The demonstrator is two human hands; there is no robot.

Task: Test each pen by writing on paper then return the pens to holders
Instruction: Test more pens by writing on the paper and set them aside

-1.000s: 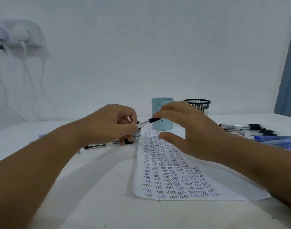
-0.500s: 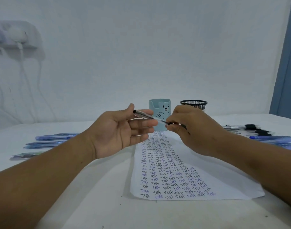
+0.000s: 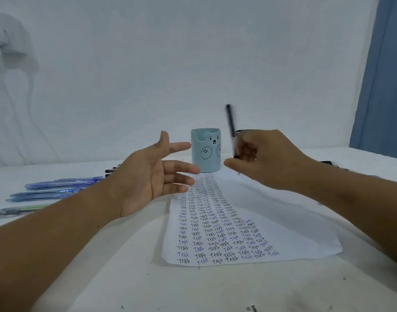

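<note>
White cloth covers the table (image 3: pixel 57 278), a plain, flat writing surface that gives the pens room to lie in rows. The paper (image 3: pixel 283 221) lies lengthwise down the middle, its near end towards the person, so each new "test" can be added within easy reach; rows of the word in black and blue already fill most of its left part. At its far end stands the pale blue cup (image 3: pixel 206 152) with a bear face, close enough, I judge, to drop a pen in once tried. Blue pens (image 3: pixel 62 183) lie side by side on the left, well apart from the paper, perhaps sorted there. The left hand (image 3: pixel 145 179) hovers above the paper's top corner, palm turned inward, fingers spread and holding nothing, as if having passed something over. The right hand (image 3: pixel 263 158) curls round a black pen (image 3: pixel 231 124), blurred, standing nearly upright just right of the cup, probably being turned into a writing grip.
</note>
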